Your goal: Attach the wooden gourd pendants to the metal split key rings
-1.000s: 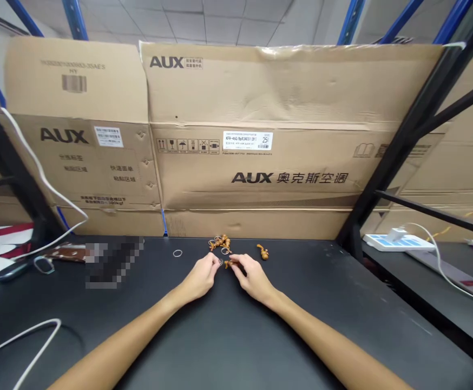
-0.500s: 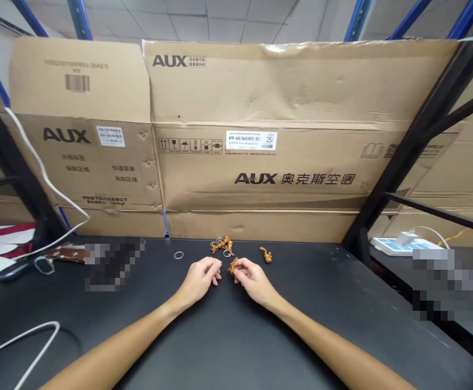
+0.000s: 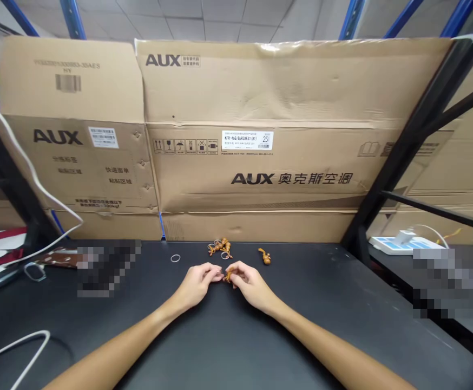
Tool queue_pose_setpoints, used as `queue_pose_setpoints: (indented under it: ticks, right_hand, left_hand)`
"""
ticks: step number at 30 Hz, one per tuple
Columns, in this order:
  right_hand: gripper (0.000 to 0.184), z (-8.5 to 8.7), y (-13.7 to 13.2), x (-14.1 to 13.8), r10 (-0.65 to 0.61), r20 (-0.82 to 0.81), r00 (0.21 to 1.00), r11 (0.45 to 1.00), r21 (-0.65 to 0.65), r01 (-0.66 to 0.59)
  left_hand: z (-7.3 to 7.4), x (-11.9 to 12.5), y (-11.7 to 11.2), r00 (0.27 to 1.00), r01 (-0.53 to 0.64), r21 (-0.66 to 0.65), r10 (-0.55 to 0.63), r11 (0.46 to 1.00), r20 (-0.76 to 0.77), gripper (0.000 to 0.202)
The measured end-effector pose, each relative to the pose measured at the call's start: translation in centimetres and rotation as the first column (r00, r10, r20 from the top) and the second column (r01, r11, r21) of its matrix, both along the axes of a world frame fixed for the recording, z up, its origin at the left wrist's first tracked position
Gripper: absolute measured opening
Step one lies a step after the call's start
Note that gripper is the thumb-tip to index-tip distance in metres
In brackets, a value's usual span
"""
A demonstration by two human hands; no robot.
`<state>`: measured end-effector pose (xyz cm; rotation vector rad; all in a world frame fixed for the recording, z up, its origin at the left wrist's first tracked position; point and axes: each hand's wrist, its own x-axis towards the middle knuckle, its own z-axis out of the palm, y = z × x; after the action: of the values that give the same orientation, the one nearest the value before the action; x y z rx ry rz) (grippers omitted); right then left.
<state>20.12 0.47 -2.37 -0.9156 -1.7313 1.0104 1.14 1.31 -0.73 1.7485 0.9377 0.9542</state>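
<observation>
My right hand (image 3: 249, 283) pinches a small brown wooden charm (image 3: 229, 275) just above the black table (image 3: 228, 346). My left hand (image 3: 198, 281) meets it from the left, fingertips closed against the charm's end; something small, perhaps a metal ring, may be between them but I cannot make it out. Behind the hands lies a little pile of similar charms with rings (image 3: 220, 247). One loose charm (image 3: 264, 256) lies to the right of the pile. A single metal ring (image 3: 175, 258) lies to the left.
Large AUX cardboard boxes (image 3: 261, 135) stand as a wall along the table's back edge. A black shelf post (image 3: 399, 157) slants up at the right, with a white power strip (image 3: 391, 244) behind it. White cables (image 3: 17, 346) and glasses (image 3: 33, 271) lie at the left.
Both hands drew slightly back from the pile toward me, and the right hand lifted the charm off the table. The fingertips came closer together around it.
</observation>
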Motion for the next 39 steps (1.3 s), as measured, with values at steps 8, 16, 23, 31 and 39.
queue_pose_setpoints:
  ticks: [8, 16, 23, 31, 39]
  right_hand:
    - [0.015, 0.9, -0.7, -0.2, 0.038, 0.055, 0.998, 0.999, 0.022, -0.039]
    - [0.013, 1.1, -1.1, -0.1, 0.068, 0.1, 0.993, 0.998, -0.001, -0.068]
    - [0.018, 0.8, -0.8, 0.0, 0.059, 0.045, 0.997, 0.998, -0.022, -0.058]
    - [0.014, 1.0, -1.1, 0.1, -0.116, 0.171, 0.978, 0.988, 0.124, 0.096]
    - [0.028, 1.8, -2.8, 0.7, -0.028, 0.485, 0.874, 0.87, 0.443, -0.218]
  left_hand:
    - [0.0, 0.1, -0.6, 0.997, -0.077, 0.041, 0.078, 0.996, -0.021, 0.03]
    - [0.7, 0.3, -1.3, 0.979, -0.096, 0.219, 0.132, 0.971, -0.156, 0.027]
    - [1.0, 0.3, -1.5, 0.964, -0.023, 0.305, 0.102, 0.952, -0.246, 0.026]
    - [0.7, 0.3, -1.3, 0.96, -0.037, 0.354, 0.131, 0.934, -0.247, 0.022]
    - [0.4, 0.1, -1.1, 0.962, -0.126, 0.297, 0.19, 0.946, -0.197, 0.022]
